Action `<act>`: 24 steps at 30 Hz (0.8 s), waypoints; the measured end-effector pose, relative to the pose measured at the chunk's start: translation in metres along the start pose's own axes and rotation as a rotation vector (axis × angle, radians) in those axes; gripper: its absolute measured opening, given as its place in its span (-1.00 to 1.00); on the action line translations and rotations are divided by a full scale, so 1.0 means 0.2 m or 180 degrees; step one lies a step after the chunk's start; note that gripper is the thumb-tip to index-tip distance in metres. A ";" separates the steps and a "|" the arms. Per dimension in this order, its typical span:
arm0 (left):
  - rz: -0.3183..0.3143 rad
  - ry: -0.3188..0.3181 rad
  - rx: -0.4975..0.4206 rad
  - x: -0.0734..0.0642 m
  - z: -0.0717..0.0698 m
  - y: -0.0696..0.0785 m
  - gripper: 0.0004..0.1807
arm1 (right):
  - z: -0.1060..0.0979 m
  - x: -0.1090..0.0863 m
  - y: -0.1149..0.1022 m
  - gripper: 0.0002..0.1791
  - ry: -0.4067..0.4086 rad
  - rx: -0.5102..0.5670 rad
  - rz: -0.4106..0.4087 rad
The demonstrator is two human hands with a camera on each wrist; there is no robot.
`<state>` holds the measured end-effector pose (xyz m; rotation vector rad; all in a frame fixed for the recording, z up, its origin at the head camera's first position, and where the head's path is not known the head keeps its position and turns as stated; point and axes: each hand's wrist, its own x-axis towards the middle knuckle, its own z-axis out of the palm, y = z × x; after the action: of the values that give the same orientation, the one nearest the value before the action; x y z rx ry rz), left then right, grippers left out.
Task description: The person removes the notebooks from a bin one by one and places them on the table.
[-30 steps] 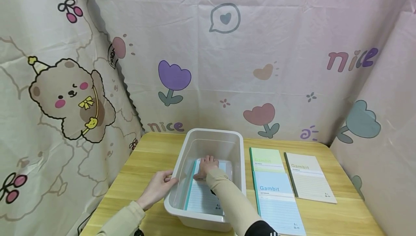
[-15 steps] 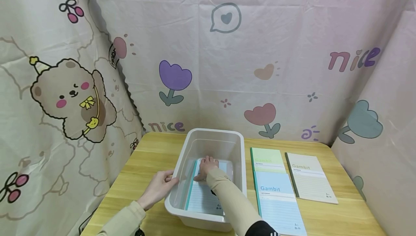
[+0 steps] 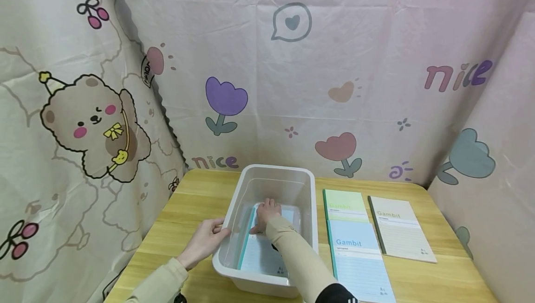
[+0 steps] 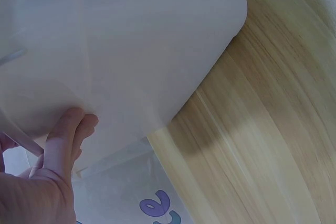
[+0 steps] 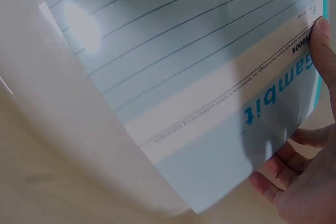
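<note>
A pale plastic bin stands on the table. Its left rim is gripped by my left hand, thumb on top; the left wrist view shows this hand with fingers against the wall. Inside the bin, my right hand holds a blue notebook with a teal spine. Close up in the right wrist view, the thumb of the right hand lies on the cover of the "Gambit" notebook near the spine, and the other fingers curl behind its top edge.
Right of the bin, another blue notebook partly overlaps a green notebook. A beige notebook lies farther right. Printed cloth hangs behind the wooden table and on both sides.
The notebook in the bin has shifted slightly, its lower end a little nearer to me. Both hands keep nearly the same places; the head view has drifted slightly.
</note>
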<state>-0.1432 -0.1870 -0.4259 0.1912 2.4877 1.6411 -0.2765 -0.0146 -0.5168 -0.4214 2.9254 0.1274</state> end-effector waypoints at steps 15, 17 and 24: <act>0.0080 -0.0037 -0.0005 0.00 0.00 0.00 -0.51 | 0.03 0.04 0.01 0.04 0.0243 0.0264 -0.0085; 0.0062 -0.0048 -0.0017 -0.01 0.00 0.01 -0.51 | 0.02 0.04 0.01 0.04 0.0224 0.0293 -0.0062; 0.0033 -0.0063 -0.0041 -0.01 0.00 0.01 -0.49 | -0.01 0.02 -0.01 0.00 0.0075 0.0383 -0.0023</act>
<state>-0.1404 -0.1861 -0.4247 0.2181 2.4653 1.6505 -0.2804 -0.0174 -0.5153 -0.4171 2.9343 -0.0546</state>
